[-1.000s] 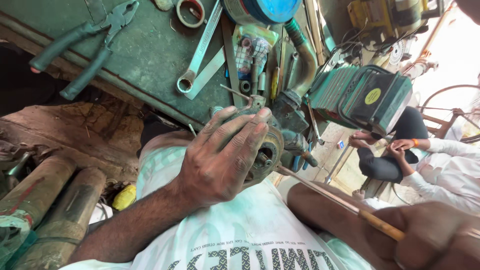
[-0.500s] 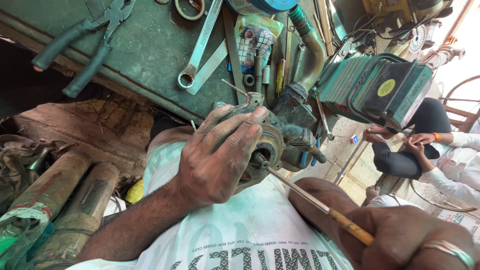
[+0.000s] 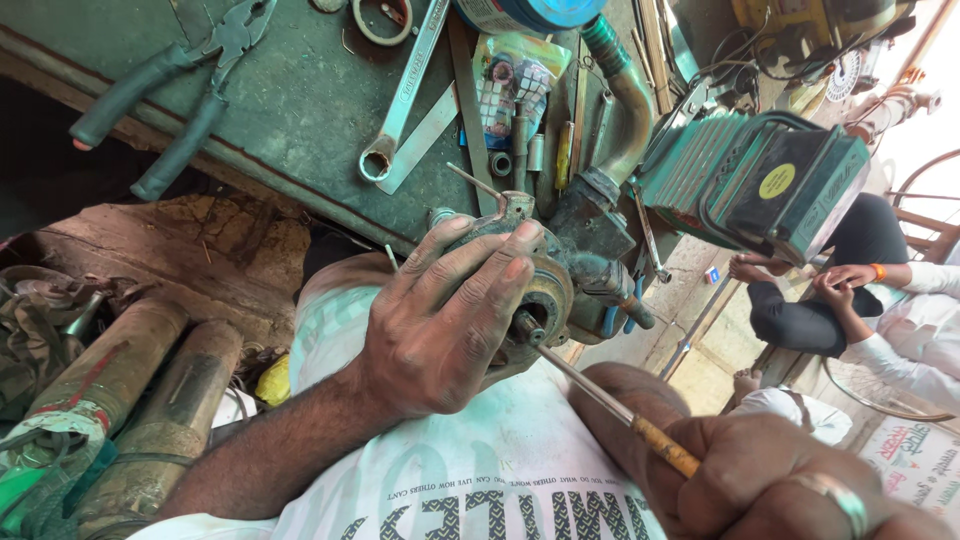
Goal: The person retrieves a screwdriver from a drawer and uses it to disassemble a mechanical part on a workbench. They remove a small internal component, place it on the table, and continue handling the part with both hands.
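- Fingers (image 3: pixel 480 275) of your left hand (image 3: pixel 440 340) are spread and clamped over the top of the grimy round metal motor housing (image 3: pixel 545 300) at frame centre. That grip pins it against your lap so it can't spin or slide.
- Your right hand (image 3: pixel 790 485), lower right, is closed tight round the yellow-brown handle of a long thin screwdriver (image 3: pixel 600 395). The shaft runs up-left so the tip meets the housing's face just below your left fingertips, roughly square-on for a straight push.
- You've got the white printed cloth (image 3: pixel 480 470) under the housing, probably as padding and to keep grease off you.
- Up top on the dirty green metal bench (image 3: pixel 300 110), the green-handled pliers (image 3: pixel 170 100) sit upper left and the long steel ring spanner (image 3: pixel 400 100) lies top centre, both near enough to grab.
- Rusty brown cylinders (image 3: pixel 130 400) lie lower left, well apart from your hands.
- Another person (image 3: pixel 880 300) sits at the right edge, hands away from yours.
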